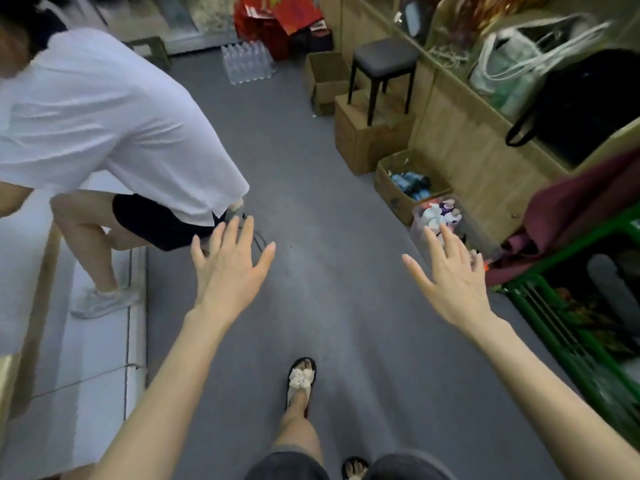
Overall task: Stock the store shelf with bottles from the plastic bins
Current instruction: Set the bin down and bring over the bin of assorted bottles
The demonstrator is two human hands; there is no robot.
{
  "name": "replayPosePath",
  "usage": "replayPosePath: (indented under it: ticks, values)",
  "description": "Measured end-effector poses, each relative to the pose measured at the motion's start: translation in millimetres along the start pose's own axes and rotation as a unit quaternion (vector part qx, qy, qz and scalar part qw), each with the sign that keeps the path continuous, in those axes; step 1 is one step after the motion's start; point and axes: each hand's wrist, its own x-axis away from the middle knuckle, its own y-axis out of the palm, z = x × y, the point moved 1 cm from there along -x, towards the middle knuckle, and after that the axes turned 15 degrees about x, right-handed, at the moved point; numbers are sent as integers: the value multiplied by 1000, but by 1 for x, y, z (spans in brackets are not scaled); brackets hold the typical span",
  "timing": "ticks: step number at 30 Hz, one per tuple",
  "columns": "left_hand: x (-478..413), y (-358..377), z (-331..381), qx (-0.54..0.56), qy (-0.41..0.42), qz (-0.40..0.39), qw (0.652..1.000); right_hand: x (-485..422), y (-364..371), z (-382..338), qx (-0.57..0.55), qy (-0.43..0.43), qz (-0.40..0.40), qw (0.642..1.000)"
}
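My left hand (232,268) and my right hand (450,275) are stretched out in front of me over the grey floor (322,188), palms down, fingers spread, holding nothing. A shrink-wrapped pack of clear water bottles (246,62) stands on the floor far ahead. At the right edge a green plastic crate (568,330) holds dark items that are too blurred to name. A clear plastic bin (437,216) with mixed small goods sits just beyond my right fingertips. No shelf with bottles is visible.
A person in a white shirt (104,119) and black shorts bends over at the left, one foot on a white ledge (100,341). Cardboard boxes (367,140), a black stool (384,71) and a wooden counter (467,143) line the right side. Red bags (273,19) lie at the back.
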Motion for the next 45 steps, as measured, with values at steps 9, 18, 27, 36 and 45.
replayPosePath:
  ticks: [9, 18, 27, 36, 45]
  values:
    - [-160, 5, -12, -27, 92, -70, 993, -108, -5, -60, -32, 89, -9, 995]
    - [-268, 51, 43, -36, 151, -156, 975, -144, 17, -11, -52, 210, -88, 972]
    - [-370, 118, 167, -25, 205, -207, 956, -212, 45, 79, -107, 315, -116, 936]
    - [-444, 184, 273, 9, 206, -277, 938, -280, 58, 158, -117, 376, -153, 906]
    - [-526, 263, 358, -94, 312, -293, 899, -340, 87, 212, -91, 432, -203, 874]
